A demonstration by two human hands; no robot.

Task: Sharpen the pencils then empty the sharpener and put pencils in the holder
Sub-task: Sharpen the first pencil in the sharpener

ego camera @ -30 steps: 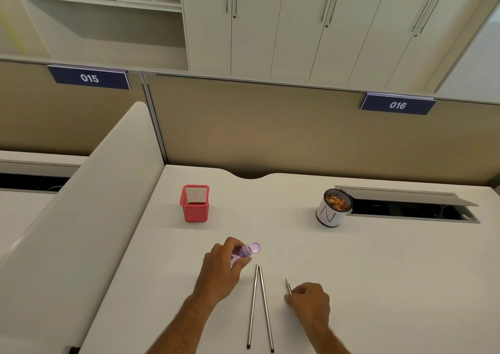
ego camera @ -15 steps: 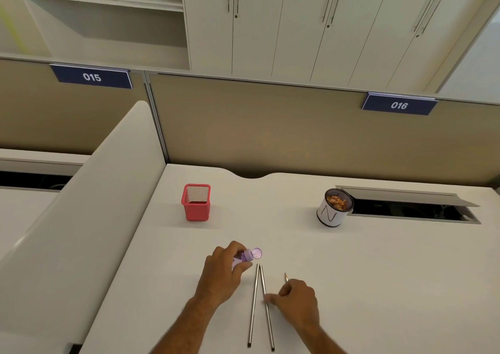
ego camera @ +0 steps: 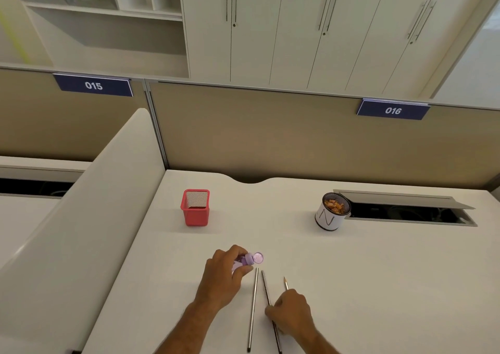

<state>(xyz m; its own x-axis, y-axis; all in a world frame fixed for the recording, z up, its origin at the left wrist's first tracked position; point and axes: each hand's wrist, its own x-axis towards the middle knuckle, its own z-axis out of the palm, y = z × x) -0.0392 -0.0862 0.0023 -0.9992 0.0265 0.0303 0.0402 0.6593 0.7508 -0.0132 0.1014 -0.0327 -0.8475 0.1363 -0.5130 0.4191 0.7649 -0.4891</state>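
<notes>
1. Gripping the purple sharpener (ego camera: 247, 262), the left hand (ego camera: 224, 279) has its fingers curled round the body, so only the cap end shows, pointing right.
2. Just right of the sharpener, two pencils (ego camera: 253, 307) lie on the table (ego camera: 378, 286) side by side, running from near the sharpener toward the near edge and spreading slightly apart on the way.
3. The right hand (ego camera: 290, 314) sits well right of the sharpener, fingers curled; it covers the middle of the right-hand one of those two pencils and touches it.
4. A third pencil (ego camera: 285, 283) sticks out past that hand, sharpened tip pointing away; the hand hides the rest of it, so whether the fingers pinch it I cannot tell.
5. The two hands are apart, with the left-hand pencil lying free between them.
6. A red mesh holder (ego camera: 196, 208) stands upright beyond and left of the sharpener, well apart from it, nothing showing above its rim.
7. A round cup (ego camera: 331, 214) with a white band marked "N" stands beyond and far right of the sharpener, with orange-brown shavings inside.
8. Just right of the cup, a cable hatch (ego camera: 405, 210) in the table stands open.
9. A curved white divider (ego camera: 89, 218) bounds the table left of the sharpener; a tan partition (ego camera: 270, 137) closes the far side, carrying signs "015" (ego camera: 93, 85) and "016" (ego camera: 392, 110).
</notes>
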